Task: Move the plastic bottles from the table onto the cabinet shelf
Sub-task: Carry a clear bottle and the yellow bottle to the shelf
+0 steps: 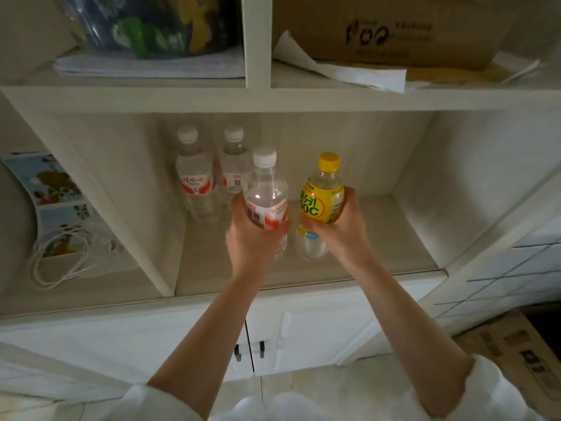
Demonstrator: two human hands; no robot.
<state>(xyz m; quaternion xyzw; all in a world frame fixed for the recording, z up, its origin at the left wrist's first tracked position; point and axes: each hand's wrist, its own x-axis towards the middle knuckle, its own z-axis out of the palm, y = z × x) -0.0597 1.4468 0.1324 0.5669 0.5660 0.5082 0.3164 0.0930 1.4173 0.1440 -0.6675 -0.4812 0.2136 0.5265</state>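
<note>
My left hand point(253, 238) grips a clear water bottle point(267, 192) with a white cap and a red-and-white label. My right hand point(346, 229) grips a bottle point(323, 196) with a yellow cap and a yellow label. Both bottles are upright, side by side, inside the middle compartment of the cabinet shelf point(379, 238), their bases at or just above the board; I cannot tell if they touch it. Two more clear bottles with white caps stand at the back of the same compartment: one on the left point(194, 177) and one to its right point(233, 168).
A white divider panel point(100, 189) bounds the compartment on the left; beyond it lie picture sheets and a coiled white cable point(60, 256). The upper shelf holds a cardboard box point(394, 28), papers and a patterned bag point(151, 22). Cabinet doors with dark handles point(249, 350) are below.
</note>
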